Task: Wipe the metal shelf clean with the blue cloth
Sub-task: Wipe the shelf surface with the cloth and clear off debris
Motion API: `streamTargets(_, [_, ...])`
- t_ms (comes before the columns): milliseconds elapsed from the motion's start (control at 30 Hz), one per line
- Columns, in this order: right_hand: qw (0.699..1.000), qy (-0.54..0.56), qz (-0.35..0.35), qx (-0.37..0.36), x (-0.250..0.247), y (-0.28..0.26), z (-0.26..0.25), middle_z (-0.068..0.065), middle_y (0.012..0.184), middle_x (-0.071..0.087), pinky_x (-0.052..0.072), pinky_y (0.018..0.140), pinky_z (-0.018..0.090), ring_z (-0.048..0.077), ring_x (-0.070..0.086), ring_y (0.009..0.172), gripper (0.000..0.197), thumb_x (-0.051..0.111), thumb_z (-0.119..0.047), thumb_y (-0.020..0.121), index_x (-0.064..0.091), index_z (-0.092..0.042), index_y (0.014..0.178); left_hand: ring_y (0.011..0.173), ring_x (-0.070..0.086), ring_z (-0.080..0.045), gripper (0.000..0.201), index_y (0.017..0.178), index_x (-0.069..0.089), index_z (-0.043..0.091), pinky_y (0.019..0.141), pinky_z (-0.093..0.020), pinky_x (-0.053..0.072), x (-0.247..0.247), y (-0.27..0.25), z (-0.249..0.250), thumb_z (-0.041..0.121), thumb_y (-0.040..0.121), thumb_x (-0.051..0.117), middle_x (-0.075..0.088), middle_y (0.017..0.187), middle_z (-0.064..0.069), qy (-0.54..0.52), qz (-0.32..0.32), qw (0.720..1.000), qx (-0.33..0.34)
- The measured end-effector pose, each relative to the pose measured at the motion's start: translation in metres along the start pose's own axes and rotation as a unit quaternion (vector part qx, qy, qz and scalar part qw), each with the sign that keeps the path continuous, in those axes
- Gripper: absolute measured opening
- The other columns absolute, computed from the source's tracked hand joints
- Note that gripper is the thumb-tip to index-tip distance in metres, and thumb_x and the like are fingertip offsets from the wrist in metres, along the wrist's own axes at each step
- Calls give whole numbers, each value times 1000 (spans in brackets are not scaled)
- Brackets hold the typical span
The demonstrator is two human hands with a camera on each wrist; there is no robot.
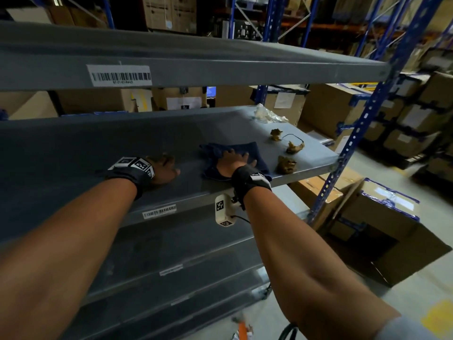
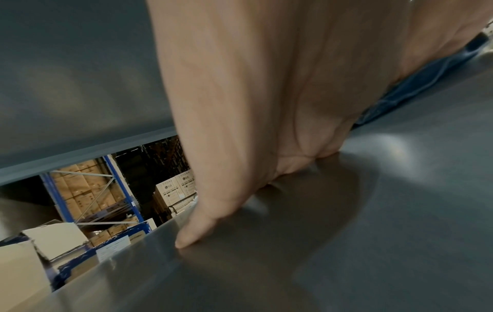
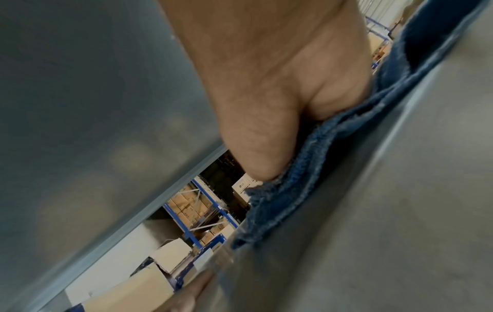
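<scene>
The grey metal shelf (image 1: 110,153) runs across the head view at chest height. A dark blue cloth (image 1: 256,153) lies flat on its right half. My right hand (image 1: 234,159) presses down on the cloth with fingers spread; in the right wrist view the thumb side of the right hand (image 3: 266,109) rests on the cloth's folded edge (image 3: 290,202). My left hand (image 1: 164,168) rests on the bare shelf to the left of the cloth and holds nothing. In the left wrist view the left hand's fingertips (image 2: 188,238) touch the shelf (image 2: 373,232), with the cloth (image 2: 416,84) behind.
Three crumpled brown scraps (image 1: 286,164) (image 1: 294,146) (image 1: 276,134), a black wire loop (image 1: 292,135) and clear plastic wrap (image 1: 268,115) lie on the shelf's right end. Another shelf (image 1: 196,67) hangs close above. A blue upright (image 1: 362,123) and an open cardboard box (image 1: 382,231) stand to the right.
</scene>
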State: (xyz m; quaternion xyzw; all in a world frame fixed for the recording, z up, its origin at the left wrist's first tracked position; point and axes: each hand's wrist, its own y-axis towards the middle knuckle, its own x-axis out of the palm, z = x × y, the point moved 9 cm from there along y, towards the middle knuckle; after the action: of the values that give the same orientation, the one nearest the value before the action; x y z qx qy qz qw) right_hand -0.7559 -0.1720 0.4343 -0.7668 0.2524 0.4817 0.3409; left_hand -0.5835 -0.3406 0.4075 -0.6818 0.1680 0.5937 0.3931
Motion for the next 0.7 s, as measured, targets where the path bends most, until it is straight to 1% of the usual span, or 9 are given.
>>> streamTargets(67, [1000,1,10,-1,-2,1,-1,2,168,3,-5,114,71,42,-7,152,60,35,-38,104,16,-24,159,155,-7,-31,79,161,-5,27,126,-49,-1,0,2,-1,69,98,16,-15,168,-1,2,2,1000,-4])
streamTargets(133, [1000,6,25,13,-7,2,9,1,168,2,-7,114,71,41,-9,152,62,37,-38,103,14,-25,159,156,-4,-30,75,162,-4,24,126,-46,-1,-3,-1,1,64,102,18,-13,168,-3,10,8,1000,-9])
streamTargets(267, [994,30,57,83,-19,7,54,-2,168,-3,-15,111,71,44,-15,150,71,35,-52,98,8,-27,159,156,-4,-28,73,162,-4,21,125,-42,0,-8,-9,10,60,104,19,-13,168,-4,28,8,1000,-2])
streamTargets(367, [987,50,54,142,-22,8,88,-3,168,-7,-14,108,75,45,-18,149,73,34,-54,98,4,-29,159,156,-4,-26,73,162,-4,23,125,-40,-1,-10,-14,10,60,104,21,-12,168,-3,18,0,1000,-5])
streamTargets(433, [982,58,69,167,-22,2,101,-3,168,-8,-12,106,79,44,-18,149,71,33,-50,98,3,-31,159,156,-5,-26,73,162,-4,24,126,-41,-1,-10,-15,10,62,103,20,-13,168,-2,17,-3,1000,-3])
streamTargets(500, [979,63,87,171,-22,-12,104,-3,168,-7,-11,105,80,41,-18,150,68,32,-45,99,4,-31,159,156,-4,-26,73,162,-5,23,126,-41,0,-10,-16,10,61,104,19,-13,168,-3,24,-2,1000,-2])
streamTargets(600, [977,81,114,158,-19,-22,99,3,168,-4,-9,114,70,43,-17,150,63,29,-39,101,8,-27,159,156,-4,-27,76,161,-5,22,126,-44,2,-10,-16,11,64,102,17,-13,168,-5,35,-4,999,-5])
streamTargets(700, [984,52,110,130,-13,-14,89,0,168,-2,-15,112,71,44,-16,150,66,32,-40,98,9,-30,159,156,-5,-27,74,161,-6,23,126,-42,0,-11,-19,14,62,103,18,-15,168,-4,40,-13,999,-16])
